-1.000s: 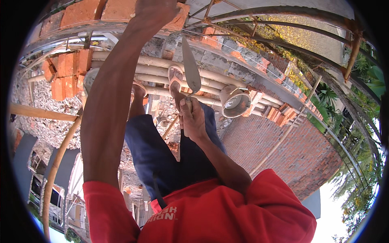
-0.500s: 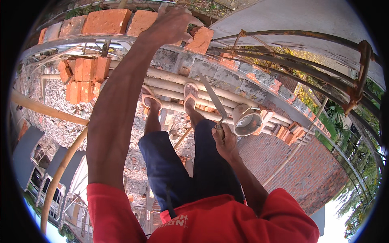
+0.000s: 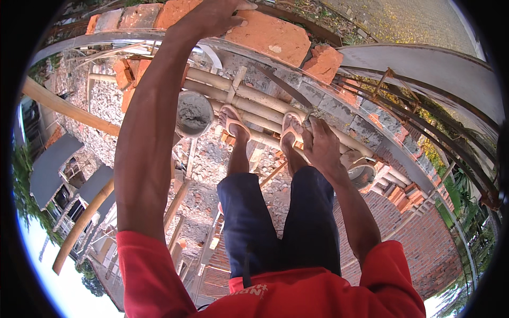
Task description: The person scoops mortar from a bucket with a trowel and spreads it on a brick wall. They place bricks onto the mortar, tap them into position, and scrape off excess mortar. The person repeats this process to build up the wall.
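flanking the feet (image 3: 290, 127): mortar bucket (image 3: 194, 112) left, pail (image 3: 362, 176) right; the left hand (image 3: 214, 17), partly spread, lies at the left end of a brick (image 3: 270, 41), its hold unclear; the right hand (image 3: 322, 146) clasps a trowel (image 3: 288, 88), blade pointing up-left.

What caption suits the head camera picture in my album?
Standing on poles, trowel in the right hand, left hand by a brick.

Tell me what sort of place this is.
Likely an outdoor building site: bricks lie in a row, round poles run underfoot, and the right hand grips a trowel.
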